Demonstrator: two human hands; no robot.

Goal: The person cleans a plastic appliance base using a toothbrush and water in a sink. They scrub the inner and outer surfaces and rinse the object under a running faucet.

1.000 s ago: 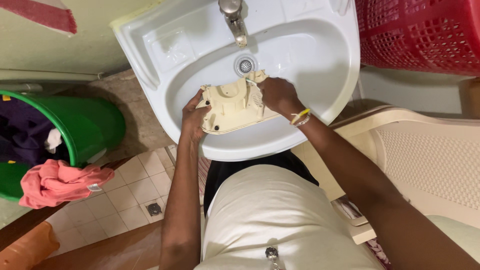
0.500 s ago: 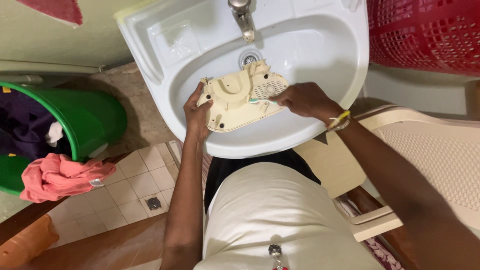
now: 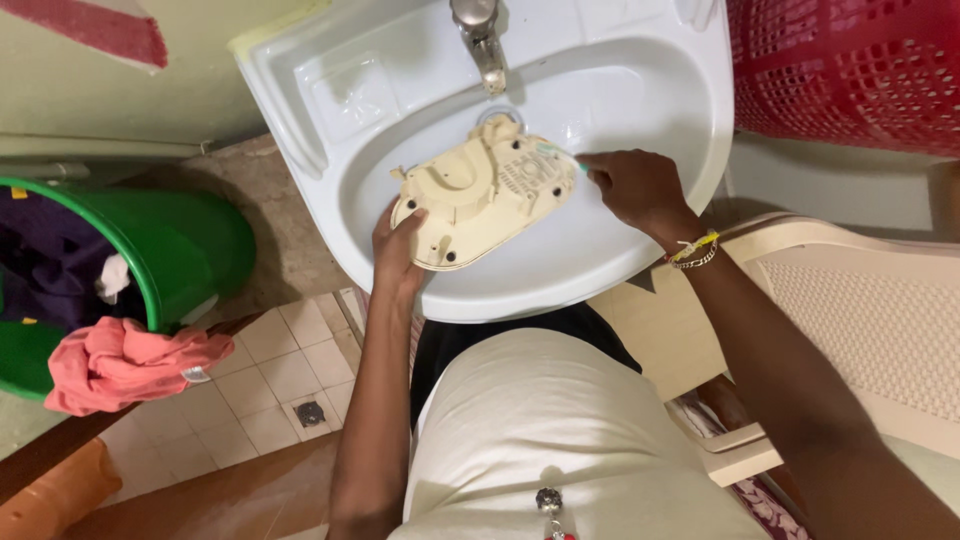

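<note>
Okay, I see left hand (image 3: 398, 250) gripping the cream plastic cover (image 3: 483, 190) over the white sink (image 3: 640, 250) basin, below the tap (image 3: 482, 40). Right hand (image 3: 632, 185) pinches a small brush (image 3: 556, 152) against its edge. Green bucket (image 3: 190, 250) on tiled floor (image 3: 270, 390), red basket (image 3: 850, 70) right.

Your arms are bare to above the elbow, with no sleeves in view. Your left hand (image 3: 397, 252) wears nothing. Near your right hand (image 3: 634, 185), a thin wristband (image 3: 694, 251) of yellow thread and small dark and pale beads circles the wrist. You wear a cream-white garment (image 3: 545, 430) with a small round metal fastening low at its front.
</note>
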